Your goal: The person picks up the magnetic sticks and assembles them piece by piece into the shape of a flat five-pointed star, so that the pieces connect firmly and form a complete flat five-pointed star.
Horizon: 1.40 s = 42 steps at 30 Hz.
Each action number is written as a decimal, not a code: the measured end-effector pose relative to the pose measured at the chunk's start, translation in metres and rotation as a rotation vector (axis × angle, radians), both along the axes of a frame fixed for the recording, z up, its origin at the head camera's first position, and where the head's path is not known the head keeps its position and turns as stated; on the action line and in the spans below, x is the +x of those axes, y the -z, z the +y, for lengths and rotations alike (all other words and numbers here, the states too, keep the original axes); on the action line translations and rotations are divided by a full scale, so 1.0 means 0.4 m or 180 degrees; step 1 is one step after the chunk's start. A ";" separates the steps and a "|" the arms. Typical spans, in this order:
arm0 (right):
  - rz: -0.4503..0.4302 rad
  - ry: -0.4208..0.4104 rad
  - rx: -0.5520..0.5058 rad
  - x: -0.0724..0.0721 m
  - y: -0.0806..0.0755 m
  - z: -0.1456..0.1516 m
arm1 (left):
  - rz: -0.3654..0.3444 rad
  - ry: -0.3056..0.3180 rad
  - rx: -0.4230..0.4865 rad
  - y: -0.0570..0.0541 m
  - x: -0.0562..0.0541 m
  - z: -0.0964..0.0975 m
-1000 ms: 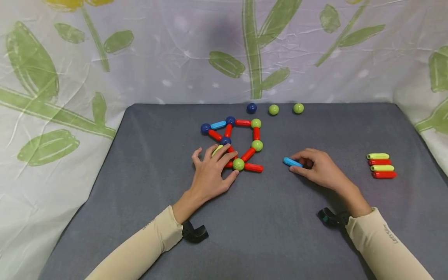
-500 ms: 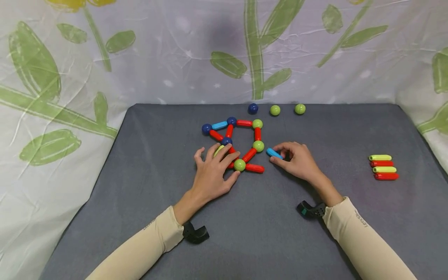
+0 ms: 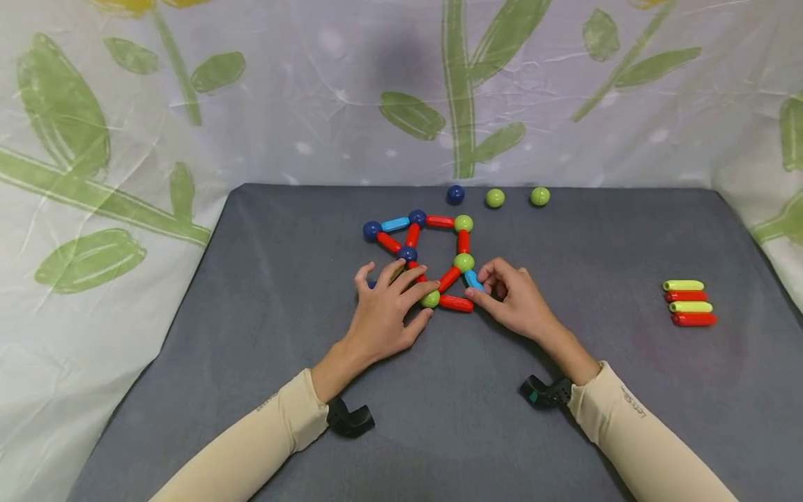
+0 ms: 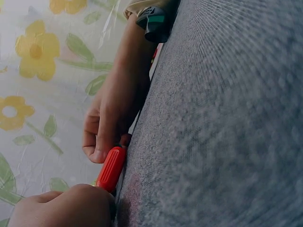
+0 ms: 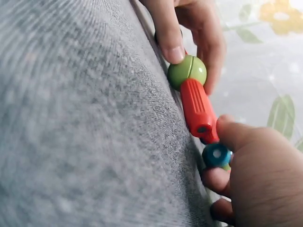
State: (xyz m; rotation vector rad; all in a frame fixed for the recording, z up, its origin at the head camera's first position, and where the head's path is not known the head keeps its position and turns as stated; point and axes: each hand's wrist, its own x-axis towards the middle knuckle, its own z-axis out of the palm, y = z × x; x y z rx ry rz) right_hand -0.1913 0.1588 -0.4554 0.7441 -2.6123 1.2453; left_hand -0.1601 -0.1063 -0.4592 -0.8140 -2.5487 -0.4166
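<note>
My right hand (image 3: 519, 303) pinches a blue magnetic rod (image 3: 473, 279) between thumb and fingers. One end of this rod meets a green ball (image 3: 463, 262) on the right side of a flat figure of rods and balls. Over the figure's lower left lies my left hand (image 3: 384, 310), its thumb and fingers on either side of another green ball (image 5: 187, 72). From that ball a red rod (image 3: 456, 304) sticks out to the right with a free end, just beside the blue rod. Dark blue balls (image 3: 372, 231) join the figure's upper left. The left fingers cover part of it.
Several yellow and red rods (image 3: 691, 307) lie stacked side by side at the right. Along the back edge of the grey table (image 3: 282, 279) sit a loose dark blue ball (image 3: 455, 194) and two green balls (image 3: 495, 198). A patterned cloth (image 3: 301, 90) hangs behind.
My right hand has moved left with the blue rod, bringing it from open table to the figure's right green ball. The rod has turned steeper. My left hand has barely moved.
</note>
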 end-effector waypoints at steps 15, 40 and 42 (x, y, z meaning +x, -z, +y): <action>-0.0104 0.0875 -0.0589 -0.046 0.004 0.023 | -0.0052 -0.0122 0.0238 0.003 0.005 -0.008; -0.0059 0.1031 0.0050 -0.253 -0.005 0.142 | -0.0089 -0.0089 0.0233 0.001 -0.001 0.007; -0.0009 0.0826 -0.0004 -0.220 -0.001 0.125 | -0.0105 -0.0097 0.0190 0.001 -0.001 0.002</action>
